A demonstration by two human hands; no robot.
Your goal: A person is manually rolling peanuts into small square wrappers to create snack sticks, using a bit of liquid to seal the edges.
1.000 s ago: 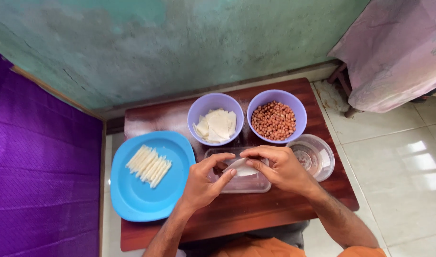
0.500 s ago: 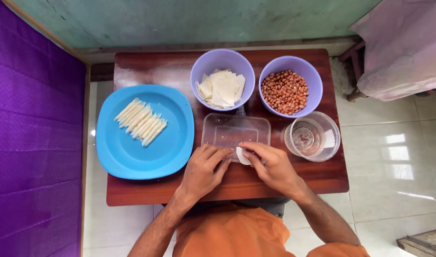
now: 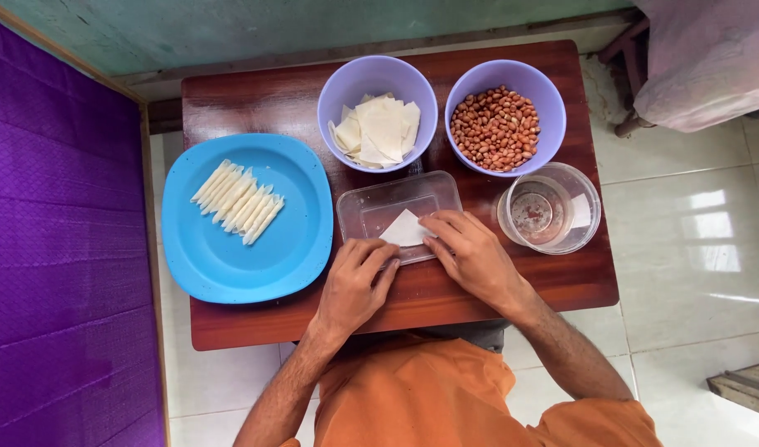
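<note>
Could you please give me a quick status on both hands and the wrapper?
Left hand and right hand flat on the white wrapper, over the clear tray. Nothing gripped. Glass cup close by right hand.

Bright, even daylight; sharp focus throughout; window glare on white floor tiles at right; soft shadows; slight wide-angle edge bending.
</note>
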